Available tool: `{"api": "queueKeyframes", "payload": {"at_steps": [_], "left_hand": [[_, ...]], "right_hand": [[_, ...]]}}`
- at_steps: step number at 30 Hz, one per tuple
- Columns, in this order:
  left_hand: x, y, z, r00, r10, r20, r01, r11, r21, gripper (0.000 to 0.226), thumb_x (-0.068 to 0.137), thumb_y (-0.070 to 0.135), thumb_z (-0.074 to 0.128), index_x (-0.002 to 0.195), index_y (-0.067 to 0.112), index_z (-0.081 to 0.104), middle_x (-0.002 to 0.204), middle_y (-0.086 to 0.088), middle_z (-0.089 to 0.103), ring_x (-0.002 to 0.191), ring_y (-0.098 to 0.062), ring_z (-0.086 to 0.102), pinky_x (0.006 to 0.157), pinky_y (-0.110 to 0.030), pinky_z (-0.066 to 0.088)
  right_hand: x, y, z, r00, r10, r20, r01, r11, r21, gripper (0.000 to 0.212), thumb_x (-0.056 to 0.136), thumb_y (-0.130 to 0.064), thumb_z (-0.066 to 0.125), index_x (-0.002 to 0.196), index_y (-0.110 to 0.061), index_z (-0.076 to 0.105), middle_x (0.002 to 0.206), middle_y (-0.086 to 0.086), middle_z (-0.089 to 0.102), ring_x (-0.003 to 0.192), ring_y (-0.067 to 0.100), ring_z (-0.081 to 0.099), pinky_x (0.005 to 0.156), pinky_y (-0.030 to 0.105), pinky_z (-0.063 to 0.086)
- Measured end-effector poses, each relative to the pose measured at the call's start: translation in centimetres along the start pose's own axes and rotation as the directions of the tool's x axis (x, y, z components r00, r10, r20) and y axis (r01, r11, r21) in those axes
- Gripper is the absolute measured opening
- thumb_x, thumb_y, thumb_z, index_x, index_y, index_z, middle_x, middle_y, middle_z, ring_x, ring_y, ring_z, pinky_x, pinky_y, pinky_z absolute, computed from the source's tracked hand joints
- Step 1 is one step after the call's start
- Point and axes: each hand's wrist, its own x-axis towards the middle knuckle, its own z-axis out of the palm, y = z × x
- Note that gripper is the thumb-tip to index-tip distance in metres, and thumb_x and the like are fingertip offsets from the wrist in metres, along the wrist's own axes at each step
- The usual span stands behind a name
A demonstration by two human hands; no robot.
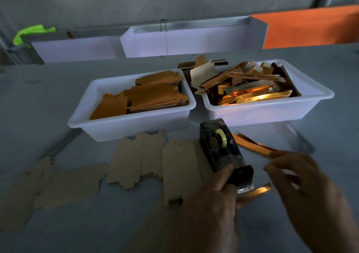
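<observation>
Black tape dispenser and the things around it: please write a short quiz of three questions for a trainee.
1. True or false: the left hand grips the black plastic tape dispenser.
2. The neatly stacked flat gold card blanks lie in the white plastic tub on the: A) left B) right
3. Fill in: the flat brown cardboard blanks lie on the grey ____.
Key: 1 true; 2 A; 3 table.
</observation>
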Motion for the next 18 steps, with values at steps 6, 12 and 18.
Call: {"api": "queueKeyframes", "payload": {"at_steps": [6,12,18], "left_hand": [[-0.1,-0.4,-2.1,0.924,-0.358,0.134,0.362,0.708,-0.606,0.019,0.069,0.047,0.071,0.072,0.028,0.069,0.063,0.005,0.066,0.053,-0.007,0.059,0.055,-0.035,0.048],[0.1,0.2,-2.5,0.903,-0.421,0.08,0.355,0.629,-0.692,0.013,0.085,0.017,0.067,0.074,0.022,0.073,0.074,-0.002,0.074,0.071,-0.017,0.073,0.07,-0.037,0.06],[0.0,0.6,-2.8,0.925,-0.372,0.081,0.325,0.66,-0.677,0.013,0.085,0.021,0.068,0.073,0.021,0.074,0.065,0.003,0.072,0.063,-0.013,0.071,0.063,-0.029,0.058]], "right_hand": [[-0.5,-0.1,-2.6,0.897,-0.014,0.442,-0.237,0.829,0.506,0.062,0.046,-0.078,0.07,0.08,-0.026,0.074,0.068,0.005,0.068,0.06,0.013,0.065,0.056,0.018,0.053],[-0.2,-2.6,-1.5,0.88,-0.155,0.45,-0.072,0.891,0.448,0.02,0.061,-0.053,0.063,0.073,-0.043,0.074,0.07,-0.008,0.068,0.059,0.005,0.06,0.053,0.015,0.05],[-0.1,-3.0,-0.8,0.891,-0.165,0.424,-0.033,0.906,0.422,0.049,0.065,-0.038,0.064,0.106,-0.065,0.056,0.076,-0.007,0.067,0.061,0.009,0.059,0.054,0.014,0.048]]}}
